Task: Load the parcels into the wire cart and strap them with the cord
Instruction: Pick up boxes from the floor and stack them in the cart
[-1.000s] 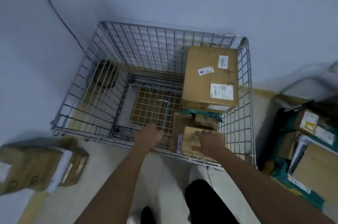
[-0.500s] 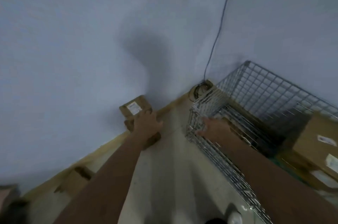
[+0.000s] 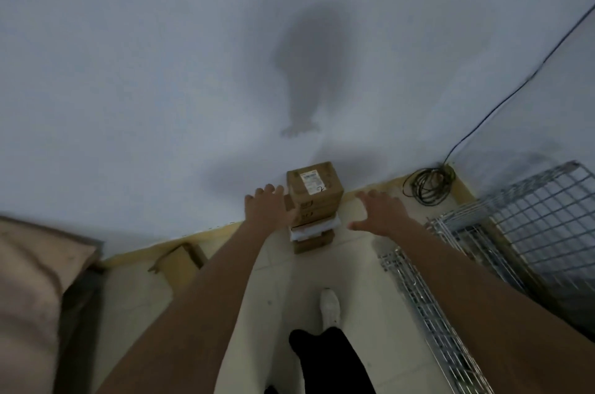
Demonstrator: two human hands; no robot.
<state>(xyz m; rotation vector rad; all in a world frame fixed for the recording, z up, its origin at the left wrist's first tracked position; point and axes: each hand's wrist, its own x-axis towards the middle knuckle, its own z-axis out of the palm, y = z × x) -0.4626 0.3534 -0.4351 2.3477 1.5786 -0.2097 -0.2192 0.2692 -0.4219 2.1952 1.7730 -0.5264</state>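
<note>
A stack of cardboard parcels (image 3: 314,192) stands on the floor against the wall, the top box bearing a white label. My left hand (image 3: 265,205) reaches to the stack's left side, fingers spread, at or very near the boxes. My right hand (image 3: 380,208) hovers to the right of the stack with fingers spread, apart from it and holding nothing. The wire cart (image 3: 515,232) stands at the right edge, only its corner and near wall in view. A coiled dark cord (image 3: 426,184) lies on the floor in the room's corner beyond the cart.
A small cardboard piece (image 3: 178,260) lies by the yellow skirting to the left. A large brown object (image 3: 35,281) fills the lower left. My white shoe (image 3: 330,306) and dark trouser leg stand on the pale tiles behind the stack. A thin cable (image 3: 515,91) runs up the wall.
My view has swung left, away from the cart toward the stack by the wall. My right hand left the cart rim and both hands now reach out on either side of the stack.
</note>
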